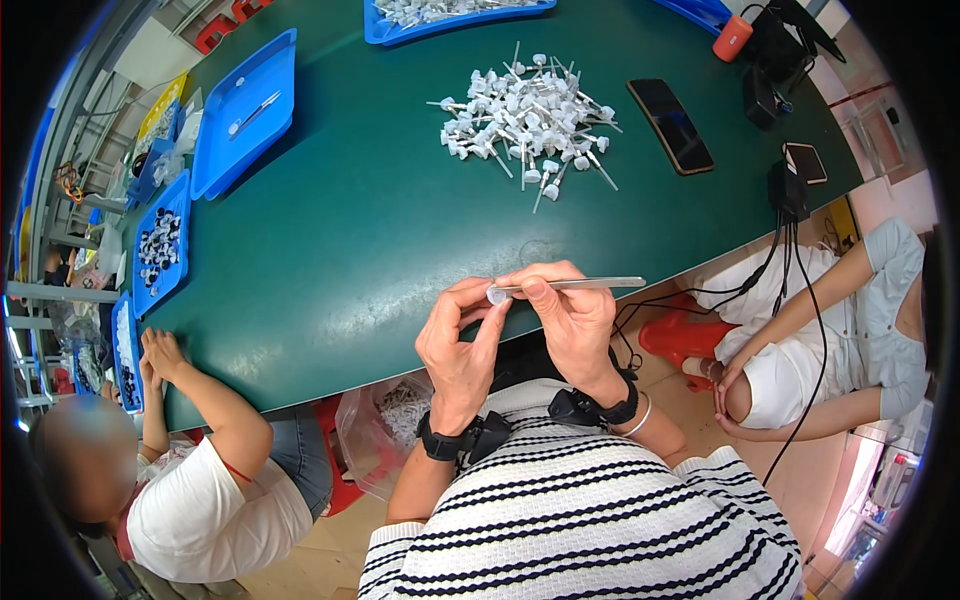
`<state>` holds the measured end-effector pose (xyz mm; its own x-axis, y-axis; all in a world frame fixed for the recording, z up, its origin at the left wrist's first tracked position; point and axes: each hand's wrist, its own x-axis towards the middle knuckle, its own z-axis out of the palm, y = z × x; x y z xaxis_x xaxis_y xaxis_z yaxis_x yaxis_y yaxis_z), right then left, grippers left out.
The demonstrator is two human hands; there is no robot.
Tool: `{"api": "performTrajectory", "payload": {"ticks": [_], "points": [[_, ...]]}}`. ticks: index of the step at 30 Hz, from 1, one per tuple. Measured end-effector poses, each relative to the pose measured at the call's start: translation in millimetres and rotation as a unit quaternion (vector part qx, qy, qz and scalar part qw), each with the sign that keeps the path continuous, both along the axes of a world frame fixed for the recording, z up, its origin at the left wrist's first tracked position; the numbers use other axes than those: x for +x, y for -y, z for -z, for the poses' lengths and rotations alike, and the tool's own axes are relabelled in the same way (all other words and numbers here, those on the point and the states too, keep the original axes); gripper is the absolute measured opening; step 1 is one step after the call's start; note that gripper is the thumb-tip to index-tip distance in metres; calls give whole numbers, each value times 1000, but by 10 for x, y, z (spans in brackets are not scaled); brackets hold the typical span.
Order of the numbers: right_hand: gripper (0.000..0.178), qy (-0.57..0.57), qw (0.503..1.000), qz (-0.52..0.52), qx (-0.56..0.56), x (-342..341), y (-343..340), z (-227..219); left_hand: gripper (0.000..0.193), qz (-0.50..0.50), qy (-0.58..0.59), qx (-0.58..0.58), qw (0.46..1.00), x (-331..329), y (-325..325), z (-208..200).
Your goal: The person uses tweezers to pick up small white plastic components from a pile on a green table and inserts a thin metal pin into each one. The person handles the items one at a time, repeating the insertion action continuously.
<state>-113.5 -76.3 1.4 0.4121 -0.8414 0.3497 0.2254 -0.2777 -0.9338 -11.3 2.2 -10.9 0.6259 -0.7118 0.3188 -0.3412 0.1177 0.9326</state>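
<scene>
Close together over the table's near edge, both my hands work on one small piece. My left hand [458, 340] pinches a small round white plastic part [496, 295] between thumb and fingertips. In my right hand [578, 335] is a slim, flat metal tool [618, 283], gripped between thumb and fingers. It lies almost level, its blunt end sticking out to the right and its other end at the white part. My fingers hide whether it has one arm or two. Farther off lies a loose pile of white plastic parts with thin stems [525, 115].
The green table [330, 270] carries blue trays [210, 155] along its left side and one tray [460, 22] at the back. A phone [670, 125] lies right of the pile. Black cables [790, 240] hang over the right edge. People sit at left and right.
</scene>
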Motion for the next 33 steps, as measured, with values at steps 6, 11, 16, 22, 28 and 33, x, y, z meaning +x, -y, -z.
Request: {"api": "performTrajectory", "payload": {"ticks": [6, 11, 16, 22, 28, 33], "points": [[19, -32, 999, -9, -26, -26, 12, -64, 22, 2, -18, 1, 1000, -1, -8, 3], [15, -52, 998, 2, -29, -22, 24, -58, 22, 2, -20, 4, 1000, -6, -3, -4], [13, -46, 997, 10, -69, 8, 37, -61, 22, -2, -22, 1, 1000, -26, -21, 15], [10, -72, 994, 3, -82, 4, 47, -66, 22, -6, 13, 11, 1000, -24, -20, 28], [9, -117, 983, -1, -138, 20, 62, -199, 23, -14, 50, 15, 999, -35, -16, -2], [15, -96, 992, -15, -75, 19, 31, -161, 22, -27, 22, 15, 999, -11, -4, 24]]}}
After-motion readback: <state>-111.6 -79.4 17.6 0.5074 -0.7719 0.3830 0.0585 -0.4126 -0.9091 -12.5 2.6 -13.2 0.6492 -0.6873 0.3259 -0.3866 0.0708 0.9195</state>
